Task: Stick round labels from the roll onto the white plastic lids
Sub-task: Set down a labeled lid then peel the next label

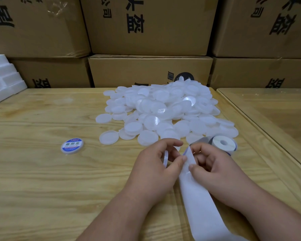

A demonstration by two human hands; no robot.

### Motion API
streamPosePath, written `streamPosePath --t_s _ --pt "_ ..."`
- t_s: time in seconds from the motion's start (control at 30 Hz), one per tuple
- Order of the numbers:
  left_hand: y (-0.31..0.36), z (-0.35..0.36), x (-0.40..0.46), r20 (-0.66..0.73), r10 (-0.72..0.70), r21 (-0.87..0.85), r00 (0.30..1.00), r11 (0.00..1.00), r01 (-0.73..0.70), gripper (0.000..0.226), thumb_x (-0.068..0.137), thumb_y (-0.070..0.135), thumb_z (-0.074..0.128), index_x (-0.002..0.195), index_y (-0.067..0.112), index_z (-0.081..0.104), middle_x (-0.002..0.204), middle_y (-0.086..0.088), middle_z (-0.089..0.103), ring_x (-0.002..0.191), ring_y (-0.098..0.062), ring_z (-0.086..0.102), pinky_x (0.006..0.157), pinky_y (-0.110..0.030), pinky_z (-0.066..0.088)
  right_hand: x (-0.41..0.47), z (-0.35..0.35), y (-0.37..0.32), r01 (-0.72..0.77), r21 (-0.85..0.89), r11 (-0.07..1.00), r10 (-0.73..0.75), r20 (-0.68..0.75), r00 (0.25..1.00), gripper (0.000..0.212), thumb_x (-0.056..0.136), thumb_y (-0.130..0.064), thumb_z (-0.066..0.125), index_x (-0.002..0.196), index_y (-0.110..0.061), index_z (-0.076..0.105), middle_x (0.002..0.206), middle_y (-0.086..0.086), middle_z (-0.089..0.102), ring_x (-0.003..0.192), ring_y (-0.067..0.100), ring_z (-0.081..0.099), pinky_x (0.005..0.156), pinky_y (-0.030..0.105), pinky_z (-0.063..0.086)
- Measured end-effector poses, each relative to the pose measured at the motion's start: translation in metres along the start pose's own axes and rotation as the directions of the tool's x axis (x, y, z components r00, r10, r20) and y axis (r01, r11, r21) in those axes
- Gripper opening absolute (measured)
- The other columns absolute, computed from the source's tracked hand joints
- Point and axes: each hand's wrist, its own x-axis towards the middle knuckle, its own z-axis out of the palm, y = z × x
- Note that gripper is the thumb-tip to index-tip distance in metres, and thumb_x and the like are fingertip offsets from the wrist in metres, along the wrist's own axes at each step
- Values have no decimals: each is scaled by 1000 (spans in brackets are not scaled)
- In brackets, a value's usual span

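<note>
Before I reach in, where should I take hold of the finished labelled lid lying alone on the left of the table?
Grip the labelled lid by its rim, across its width, coming straight down from above. It lies flat on the wooden table with its printed face up, clear of the pile of white lids, so both sides of the rim look free for fingers. It looks too shallow to grip any other way.

Even soft light, edges warped, slight blur
</note>
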Motion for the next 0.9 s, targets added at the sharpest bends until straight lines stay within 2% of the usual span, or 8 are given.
streamPosePath --t_s 0.13,0.27,0.33,0.5,0.57,0.63,0.8,0.9 --pt "0 0 0 -50 13 25 999 1000 -12 21 86 30 64 103 42 69 85 22 67 76 -2 63 67 -12 46 0 0 1 21 -13 1000 -21 -15 1000 25 79 -19 60 99 -31 70 81 30 60 64 23 52 62 38 43" --pt "0 -4 3 -160 -27 -41 987 999 21 27 91 22 62 100 46 67 80 17 66 66 0 58 61 -10 43 0 -1 4 -9 60 998 13 -71 997 26 75 -17 58 89 -38 58 66 7 55 57 20 42 56 35 35" --pt "1 -7 5 -219 -78 -98 973 993 57 33 94 14 61 97 47 65 80 11 65 60 1 54 55 -10 43 -1 -2 3 -32 99 995 38 -59 998 26 74 -15 57 89 -37 55 69 6 57 58 22 41 56 35 35" --pt "3 -11 7 -261 -201 -267 944 955 129 29 95 8 59 91 33 73 78 8 66 62 -6 54 51 -13 43 -3 -1 -1 30 116 993 -15 -128 992 24 76 -14 55 88 -34 58 61 -3 42 49 10 35 46 18 33" --pt "6 -11 6 -233 -208 -285 950 949 138 27 95 8 62 90 31 75 82 3 69 60 -2 57 54 -12 45 -3 1 -3 97 137 986 -69 -196 978 17 83 -16 63 89 -32 61 61 1 44 46 8 39 46 16 36" --pt "8 -11 4 -158 -204 -306 966 940 148 25 92 11 66 88 33 76 78 6 67 57 -1 57 52 -13 43 -2 2 -2 184 107 977 -153 -247 957 26 92 -6 69 90 -32 64 63 0 50 48 9 42 46 18 38" --pt "9 -8 1 -17 -164 -317 986 936 151 19 79 23 63 87 30 78 82 10 69 70 -7 64 69 -20 52 -1 4 2 300 -49 953 -301 -299 906 46 87 7 67 92 -38 69 76 -11 58 63 12 49 57 19 43" --pt "8 -8 1 -3 -154 -321 988 936 145 20 79 22 62 86 29 79 85 9 72 74 -7 66 73 -22 56 1 3 2 313 -179 933 -356 -314 880 42 84 8 70 87 -34 70 84 -8 60 61 16 51 60 16 44"
